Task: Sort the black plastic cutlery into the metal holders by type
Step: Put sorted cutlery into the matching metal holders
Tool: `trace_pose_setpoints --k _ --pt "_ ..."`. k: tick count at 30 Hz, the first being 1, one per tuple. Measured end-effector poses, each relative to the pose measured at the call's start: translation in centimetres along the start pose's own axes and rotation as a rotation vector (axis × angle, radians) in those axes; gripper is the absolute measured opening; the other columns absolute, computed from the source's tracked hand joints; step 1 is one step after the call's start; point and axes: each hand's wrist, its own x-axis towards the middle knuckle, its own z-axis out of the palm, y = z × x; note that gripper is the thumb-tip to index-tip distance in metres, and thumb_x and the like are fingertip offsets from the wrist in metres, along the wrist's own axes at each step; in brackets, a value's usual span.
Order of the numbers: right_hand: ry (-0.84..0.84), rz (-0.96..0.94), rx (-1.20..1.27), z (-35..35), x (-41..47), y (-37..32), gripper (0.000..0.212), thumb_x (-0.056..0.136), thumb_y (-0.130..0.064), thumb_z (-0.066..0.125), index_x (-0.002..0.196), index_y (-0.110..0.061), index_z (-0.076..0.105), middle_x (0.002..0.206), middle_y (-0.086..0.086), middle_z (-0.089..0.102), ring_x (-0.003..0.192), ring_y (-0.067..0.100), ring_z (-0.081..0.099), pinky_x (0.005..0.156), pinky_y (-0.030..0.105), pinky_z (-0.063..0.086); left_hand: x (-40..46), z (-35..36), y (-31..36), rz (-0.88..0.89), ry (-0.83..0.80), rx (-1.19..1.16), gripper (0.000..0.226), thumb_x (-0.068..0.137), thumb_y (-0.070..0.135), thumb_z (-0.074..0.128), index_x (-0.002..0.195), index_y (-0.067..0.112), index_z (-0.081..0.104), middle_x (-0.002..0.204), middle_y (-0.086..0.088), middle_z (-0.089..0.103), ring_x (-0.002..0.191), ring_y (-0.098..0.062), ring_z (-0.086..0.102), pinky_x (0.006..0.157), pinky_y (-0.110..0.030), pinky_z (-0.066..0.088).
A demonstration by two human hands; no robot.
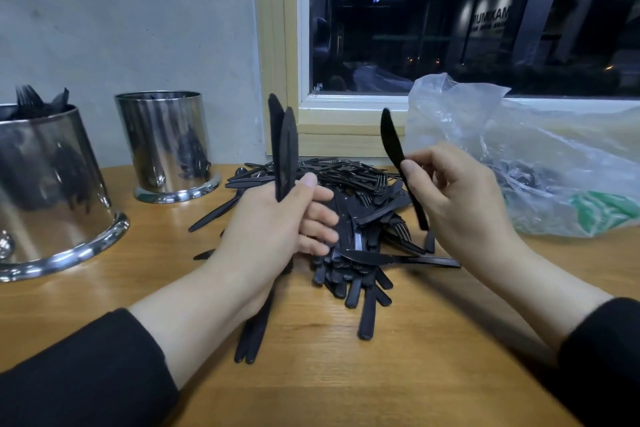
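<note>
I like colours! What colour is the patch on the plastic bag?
Green, on the plastic bag's lower right side, seen in the head view.

The two metal holders point(166, 146) are polished and mirror-bright. The cutlery pile point(353, 218) is black plastic with a slight sheen. The desk point(381, 374) is smooth varnished wood; the bag point(519, 156) is thin, crinkled clear plastic.

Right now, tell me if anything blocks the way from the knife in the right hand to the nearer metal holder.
Yes. The left hand, holding upright knives, stands between the right hand's knife and the holder.
</note>
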Motion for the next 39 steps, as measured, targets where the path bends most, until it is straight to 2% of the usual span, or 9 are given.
trace_pose_setpoints --k 4,8,13,16,19,24,30,35,39 --pt "-0.121 0.130 0.383 0.1 -1.1 -3.7 0.009 0.095 -0.018 0.067 0.087 -0.017 0.073 0.076 -0.001 0.071 0.070 0.018 0.064 0.067 0.028 0.052 -0.5 0.8 -0.1 0.046 -0.093 0.038 0.028 0.108 0.032 0.048 0.115 0.018 0.070 0.100 -0.004 0.080 0.096 -0.016 0.077 0.087 -0.035 0.062" --pt "-0.277 0.131 0.491 0.5 -1.7 -5.0 0.011 0.096 -0.016 0.066 0.088 -0.015 0.073 0.070 0.005 0.070 0.065 0.020 0.066 0.066 0.030 0.054 -1.4 1.4 0.1 0.059 -0.220 0.113 0.034 0.109 0.030 0.044 0.101 0.008 0.069 0.081 -0.005 0.076 0.075 -0.022 0.074 0.069 -0.029 0.059" --pt "-0.454 0.090 0.140 -0.9 -0.3 -2.1 0.018 0.094 -0.041 0.063 0.091 -0.028 0.074 0.076 -0.013 0.070 0.068 0.005 0.061 0.065 0.024 0.047 -1.0 0.8 0.3 0.021 -0.095 0.048 0.023 0.106 0.035 0.051 0.108 0.017 0.066 0.062 0.002 0.040 0.050 -0.013 0.037 0.047 -0.028 0.037" --pt "-0.810 0.063 -0.162 -2.0 0.1 -0.2 0.020 0.090 -0.050 0.064 0.098 -0.034 0.074 0.087 -0.016 0.069 0.080 0.002 0.062 0.072 0.024 0.050 -0.7 0.4 0.2 0.013 -0.028 0.011 0.023 0.104 0.035 0.057 0.091 0.016 0.054 0.062 0.003 0.041 0.047 -0.015 0.038 0.043 -0.027 0.038" --pt "-0.950 0.054 -0.263 -1.8 -0.2 0.6 0.018 0.089 -0.051 0.068 0.099 -0.036 0.072 0.090 -0.019 0.065 0.085 0.000 0.059 0.077 0.025 0.049 -0.5 0.2 -0.1 0.000 0.002 0.010 0.020 0.104 0.036 0.057 0.099 0.017 0.061 0.062 0.005 0.040 0.047 -0.013 0.035 0.042 -0.026 0.035" --pt "-0.928 0.040 -0.231 -1.5 -0.2 0.2 0.014 0.089 -0.042 0.072 0.083 -0.031 0.066 0.076 -0.014 0.065 0.069 -0.001 0.056 0.062 0.016 0.042 -0.3 0.1 -0.2 -0.028 0.030 -0.012 0.026 0.100 0.039 0.063 0.090 0.014 0.061 0.057 0.009 0.035 0.047 -0.010 0.027 0.041 -0.023 0.026" --pt "-0.505 0.166 0.206 -2.9 0.2 -1.5 0.027 0.095 -0.037 0.065 0.073 -0.021 0.066 0.063 0.001 0.061 0.056 0.019 0.051 0.056 0.023 0.042 -0.5 0.5 -0.3 0.025 0.052 -0.038 0.033 0.096 0.037 0.068 0.081 0.008 0.059 0.056 0.006 0.033 0.049 -0.012 0.028 0.044 -0.025 0.026" --pt "-0.525 0.170 0.436 -1.9 -0.5 -3.1 0.029 0.096 -0.028 0.065 0.075 -0.009 0.071 0.067 -0.004 0.070 0.061 0.006 0.056 0.066 0.015 0.043 -1.0 1.1 -0.6 0.078 -0.046 0.068 0.017 0.092 0.035 0.073 0.080 0.024 0.076 0.058 0.005 0.035 0.052 -0.013 0.031 0.050 -0.030 0.030" --pt "-0.515 0.193 0.547 -1.9 -0.6 -3.4 0.028 0.096 -0.025 0.063 0.081 -0.004 0.074 0.066 -0.008 0.069 0.064 0.012 0.055 0.064 0.017 0.044 -1.2 1.2 -0.5 0.113 -0.118 0.160 0.021 0.091 0.035 0.073 0.084 0.016 0.078 0.057 0.006 0.045 0.057 -0.017 0.036 0.054 -0.034 0.031"
